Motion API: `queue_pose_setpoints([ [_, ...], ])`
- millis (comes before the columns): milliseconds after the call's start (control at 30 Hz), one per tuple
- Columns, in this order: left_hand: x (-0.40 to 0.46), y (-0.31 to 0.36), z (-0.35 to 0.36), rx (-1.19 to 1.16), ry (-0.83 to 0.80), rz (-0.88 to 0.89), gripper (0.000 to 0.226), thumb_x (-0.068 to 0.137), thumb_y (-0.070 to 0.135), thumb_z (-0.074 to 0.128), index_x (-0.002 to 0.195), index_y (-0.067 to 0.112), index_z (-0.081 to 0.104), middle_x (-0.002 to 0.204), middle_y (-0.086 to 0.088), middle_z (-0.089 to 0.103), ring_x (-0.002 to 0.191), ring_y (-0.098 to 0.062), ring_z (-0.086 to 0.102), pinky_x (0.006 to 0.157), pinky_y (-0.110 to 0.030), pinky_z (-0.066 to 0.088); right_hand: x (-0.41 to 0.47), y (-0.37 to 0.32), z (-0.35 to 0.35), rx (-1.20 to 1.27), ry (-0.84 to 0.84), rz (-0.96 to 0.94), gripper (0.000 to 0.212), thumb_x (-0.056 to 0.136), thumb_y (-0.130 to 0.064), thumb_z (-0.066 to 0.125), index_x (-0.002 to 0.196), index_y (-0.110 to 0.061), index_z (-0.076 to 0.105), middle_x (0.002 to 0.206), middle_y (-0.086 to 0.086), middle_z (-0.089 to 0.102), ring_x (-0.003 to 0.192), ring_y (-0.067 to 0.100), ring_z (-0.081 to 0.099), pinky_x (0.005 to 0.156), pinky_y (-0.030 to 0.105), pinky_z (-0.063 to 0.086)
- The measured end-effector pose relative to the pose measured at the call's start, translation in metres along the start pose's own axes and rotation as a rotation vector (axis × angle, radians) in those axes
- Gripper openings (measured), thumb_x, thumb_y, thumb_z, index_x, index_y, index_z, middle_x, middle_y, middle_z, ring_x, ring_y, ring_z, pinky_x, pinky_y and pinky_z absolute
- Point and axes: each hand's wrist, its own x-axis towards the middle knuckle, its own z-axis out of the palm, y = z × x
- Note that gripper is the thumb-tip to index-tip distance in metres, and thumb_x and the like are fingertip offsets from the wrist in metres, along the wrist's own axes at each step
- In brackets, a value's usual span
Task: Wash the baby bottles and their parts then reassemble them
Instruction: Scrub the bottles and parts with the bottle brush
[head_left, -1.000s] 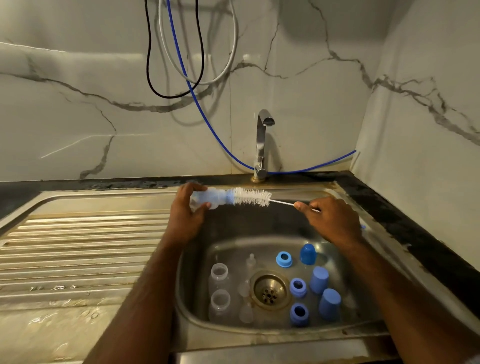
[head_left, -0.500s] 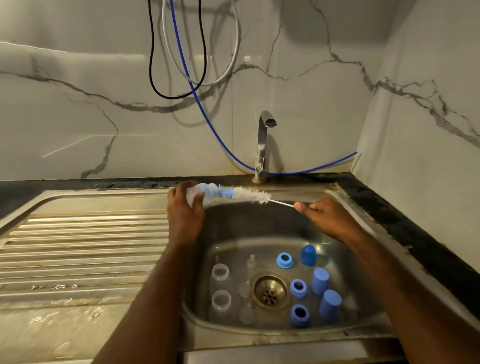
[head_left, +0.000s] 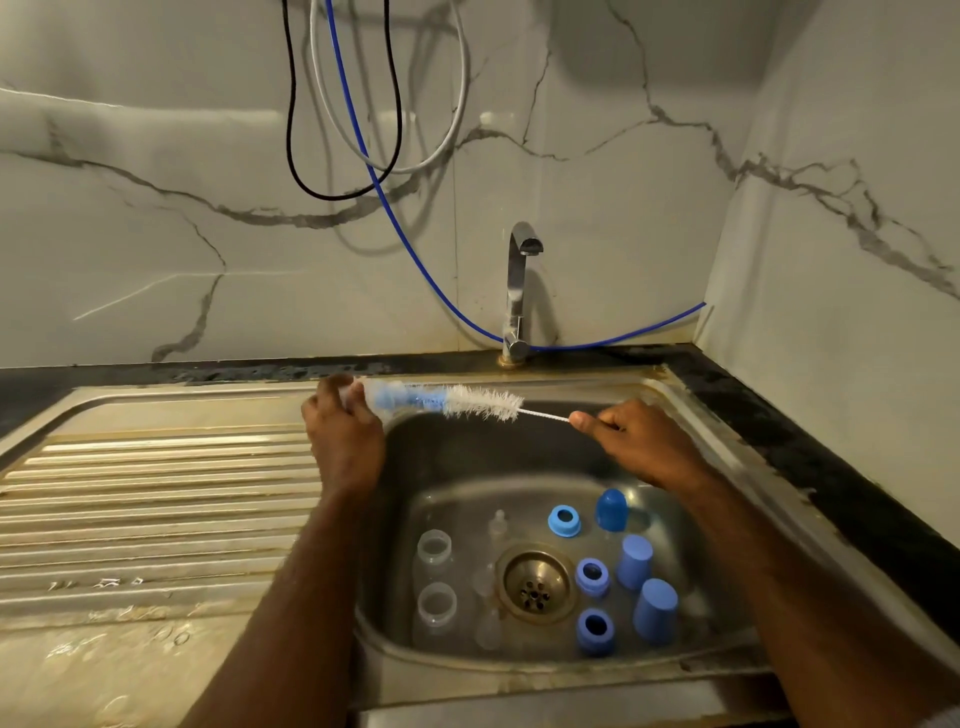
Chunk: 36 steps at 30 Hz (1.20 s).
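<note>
My left hand (head_left: 343, 431) grips a clear baby bottle (head_left: 382, 397) held sideways over the sink's back left rim. A bottle brush (head_left: 480, 402) with white bristles and a blue tip reaches into the bottle's mouth. My right hand (head_left: 639, 439) pinches the brush's wire handle. Down in the basin lie two clear bottles (head_left: 435, 582), several clear teats (head_left: 488, 587), three blue collar rings (head_left: 592, 577) and three blue caps (head_left: 635, 561).
The steel sink (head_left: 691, 415) has a drain (head_left: 535, 582) in the middle and a ribbed drainboard (head_left: 156, 509) on the left. A chrome tap (head_left: 519, 291) stands behind it, no water running. Cables and a blue hose (head_left: 395, 208) hang on the marble wall.
The bottle has shifted a little left and up along the rim, and the brush has gone slightly deeper into it. My right hand followed leftward.
</note>
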Motion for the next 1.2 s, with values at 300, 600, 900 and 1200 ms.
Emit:
queue_pose_setpoints([
  [300, 0.011, -0.01, -0.002, 0.062, 0.083, -0.05, 0.04, 0.108, 0.043, 0.036, 0.126, 0.013, 0.056, 0.119, -0.02, 0.059, 0.105, -0.035, 0.062, 0.084, -0.045, 0.054, -0.003, -0.001, -0.002, -0.013, 0.017, -0.021, 0.06, 0.092, -0.065, 0.052, 0.056, -0.017, 0.048, 0.05, 0.0, 0.044, 0.05, 0.015, 0.043, 0.058, 0.038, 0.043],
  [600, 0.022, -0.011, -0.013, -0.268, 0.156, -0.39, 0.041, 0.104, 0.051, 0.043, 0.126, 0.017, 0.052, 0.124, -0.016, 0.062, 0.105, -0.033, 0.065, 0.087, -0.052, 0.059, -0.007, -0.007, -0.01, 0.092, -0.058, 0.046, 0.055, 0.1, -0.052, 0.049, 0.062, -0.013, 0.052, 0.055, 0.003, 0.045, 0.053, 0.015, 0.042, 0.061, 0.033, 0.038],
  [900, -0.017, 0.007, 0.012, -0.629, -0.376, -0.4, 0.049, 0.093, 0.032, 0.068, 0.134, 0.013, 0.048, 0.12, -0.014, 0.061, 0.1, -0.031, 0.07, 0.063, -0.031, 0.061, -0.005, -0.007, 0.017, 0.148, -0.057, -0.158, 0.042, 0.103, -0.045, 0.048, 0.064, -0.029, 0.054, 0.052, -0.009, 0.05, 0.05, 0.003, 0.045, 0.058, 0.03, 0.041],
  [1200, -0.032, 0.005, 0.03, -0.556, -0.6, -0.287, 0.06, 0.077, 0.038, 0.078, 0.13, 0.018, 0.057, 0.125, -0.015, 0.063, 0.095, -0.027, 0.075, 0.078, -0.041, 0.062, -0.01, -0.022, 0.023, 0.017, 0.092, -0.224, 0.042, 0.104, -0.05, 0.04, 0.072, -0.027, 0.055, 0.058, -0.006, 0.053, 0.056, 0.009, 0.053, 0.06, 0.035, 0.049],
])
